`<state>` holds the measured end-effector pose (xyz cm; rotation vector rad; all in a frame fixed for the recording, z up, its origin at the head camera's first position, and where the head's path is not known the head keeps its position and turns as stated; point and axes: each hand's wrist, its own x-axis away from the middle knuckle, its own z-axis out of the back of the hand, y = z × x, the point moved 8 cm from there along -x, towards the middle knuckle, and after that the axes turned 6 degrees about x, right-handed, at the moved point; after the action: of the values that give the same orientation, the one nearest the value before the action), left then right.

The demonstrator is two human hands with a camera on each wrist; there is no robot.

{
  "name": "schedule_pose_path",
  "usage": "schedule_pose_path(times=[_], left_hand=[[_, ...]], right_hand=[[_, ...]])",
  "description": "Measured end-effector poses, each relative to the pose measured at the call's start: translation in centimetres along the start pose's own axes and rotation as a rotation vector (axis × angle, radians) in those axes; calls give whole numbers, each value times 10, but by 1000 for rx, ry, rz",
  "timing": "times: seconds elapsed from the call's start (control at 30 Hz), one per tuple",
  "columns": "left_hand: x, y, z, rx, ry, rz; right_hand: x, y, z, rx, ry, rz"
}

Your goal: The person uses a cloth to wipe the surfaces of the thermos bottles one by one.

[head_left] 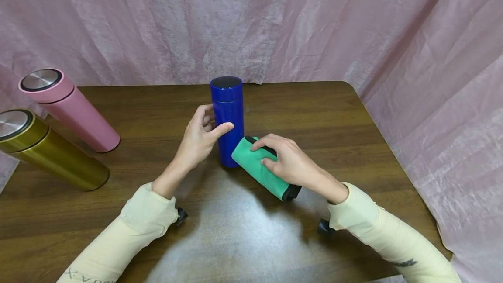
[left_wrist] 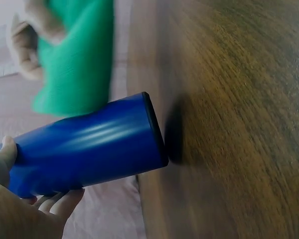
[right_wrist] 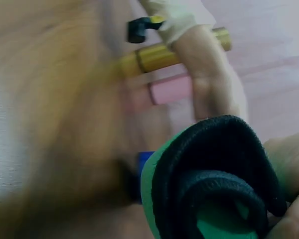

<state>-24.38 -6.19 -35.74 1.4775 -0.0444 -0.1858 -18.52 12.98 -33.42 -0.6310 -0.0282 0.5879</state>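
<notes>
A blue insulated bottle (head_left: 228, 112) with a dark top stands roughly upright near the middle of the table. My left hand (head_left: 198, 136) grips it around the body, thumb in front, the other fingers partly hidden behind. In the left wrist view the base of the blue bottle (left_wrist: 99, 144) is close to the wood; whether it fully rests there I cannot tell. With thumb and fingers, my right hand (head_left: 288, 160) holds a folded green cloth (head_left: 261, 169) with black edging. One end of the cloth meets the bottle's lower right side. Its folded layers show in the right wrist view.
On the left of the wooden table (head_left: 334, 121) stand a pink bottle (head_left: 78, 115) and a gold bottle (head_left: 63, 160), both with silver-topped lids. Pink curtains (head_left: 235, 25) hang behind the table and along its right side.
</notes>
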Motion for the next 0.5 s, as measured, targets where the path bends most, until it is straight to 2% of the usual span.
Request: schedule_pose_path(times=[0.27, 0.5], left_hand=[[2, 1, 0, 17, 8, -12], [4, 1, -2, 17, 2, -1]], right_hand=[[-10, -22, 54, -18, 223, 30], [-13, -33, 87, -64, 376, 69]])
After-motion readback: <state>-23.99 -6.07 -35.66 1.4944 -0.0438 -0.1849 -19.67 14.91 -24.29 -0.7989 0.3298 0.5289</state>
